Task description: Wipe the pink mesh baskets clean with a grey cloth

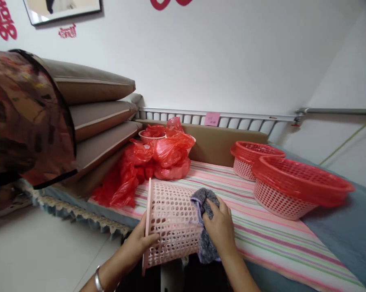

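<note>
A pink perforated plastic basket [173,223] lies tipped on its side in front of me, its rim facing left. My left hand [140,239] is closed on that rim, with the thumb on the outer wall. A silver bangle circles the left wrist. My right hand [219,223] grips a grey cloth [209,247] with a pale purple edge and presses it against the basket's base end at the right. Part of the cloth hangs below the hand.
Red plastic bags [171,152] are heaped at the back left of the striped sheet [262,231]. Two pink baskets lined with red bags [304,178] stand at the right. Stacked cushions [100,113] rise on the left, beside a patterned cloth [27,117].
</note>
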The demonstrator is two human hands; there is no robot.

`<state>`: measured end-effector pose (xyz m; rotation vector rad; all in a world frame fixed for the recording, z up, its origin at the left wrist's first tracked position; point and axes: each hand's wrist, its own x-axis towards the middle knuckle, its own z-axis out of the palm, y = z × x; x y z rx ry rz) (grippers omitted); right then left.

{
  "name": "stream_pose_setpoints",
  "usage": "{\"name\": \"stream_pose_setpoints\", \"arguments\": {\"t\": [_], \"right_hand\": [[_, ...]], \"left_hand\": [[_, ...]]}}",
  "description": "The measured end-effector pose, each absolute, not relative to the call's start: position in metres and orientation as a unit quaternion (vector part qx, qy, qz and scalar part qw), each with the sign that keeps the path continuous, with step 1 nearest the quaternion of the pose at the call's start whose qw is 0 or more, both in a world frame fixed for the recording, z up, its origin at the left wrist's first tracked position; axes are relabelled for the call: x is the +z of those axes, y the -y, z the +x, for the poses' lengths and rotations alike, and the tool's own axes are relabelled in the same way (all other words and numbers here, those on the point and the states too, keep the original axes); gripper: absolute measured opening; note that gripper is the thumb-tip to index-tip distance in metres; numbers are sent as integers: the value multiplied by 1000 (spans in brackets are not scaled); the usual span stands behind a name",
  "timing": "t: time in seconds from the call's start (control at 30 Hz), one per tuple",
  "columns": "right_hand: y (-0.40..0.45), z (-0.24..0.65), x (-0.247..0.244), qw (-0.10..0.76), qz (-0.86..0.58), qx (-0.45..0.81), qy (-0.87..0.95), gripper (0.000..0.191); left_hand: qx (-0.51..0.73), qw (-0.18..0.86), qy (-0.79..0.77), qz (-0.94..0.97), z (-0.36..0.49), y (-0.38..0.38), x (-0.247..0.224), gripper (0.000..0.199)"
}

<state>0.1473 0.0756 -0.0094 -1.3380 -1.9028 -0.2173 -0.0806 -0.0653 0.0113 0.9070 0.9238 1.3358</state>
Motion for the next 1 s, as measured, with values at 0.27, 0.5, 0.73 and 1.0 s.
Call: {"name": "stream_pose_setpoints", "arguments": {"t": [0.27, 0.5, 0.73, 1.0], "right_hand": [[-83, 127, 1, 417, -549, -29, 724, 47], [-24, 28, 30, 444, -453, 119, 764, 53], [-7, 27, 30, 424, -377, 102, 817, 53], [-64, 152, -3, 398, -619, -28, 676, 49]], "left_hand": [[580, 614, -401, 355, -76, 62, 1, 102], [579, 557, -448, 391, -80, 65, -12, 91], [588, 486, -502, 407, -87, 71, -31, 92], [559, 485, -525, 419, -87, 69, -48, 86]]}}
